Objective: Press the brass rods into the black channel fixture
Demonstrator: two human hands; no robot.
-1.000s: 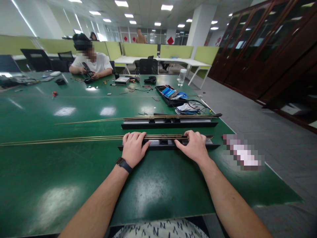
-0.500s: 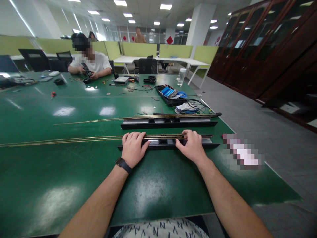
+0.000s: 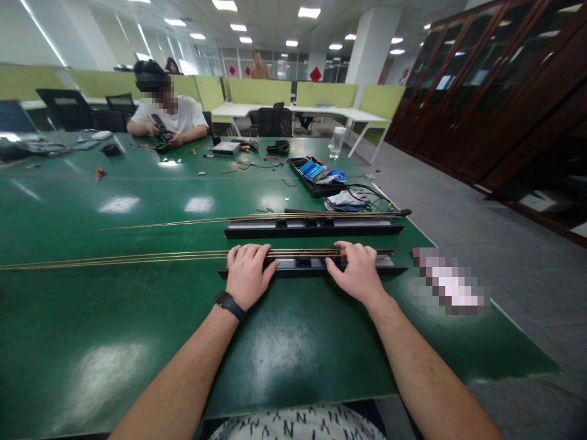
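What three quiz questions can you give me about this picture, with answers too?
1. Which wrist wears the dark watch?
2. True or false: the gold rods passing under the left hand stick out past the left end of the nearer black rail.
3. Where is the right hand? A: at the drinking glass. B: at the nearer black rail. C: on the floor.

Key: 1. the left; 2. true; 3. B.

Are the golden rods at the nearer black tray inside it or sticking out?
Sticking out: the golden rods run past the left end of the nearer black tray.
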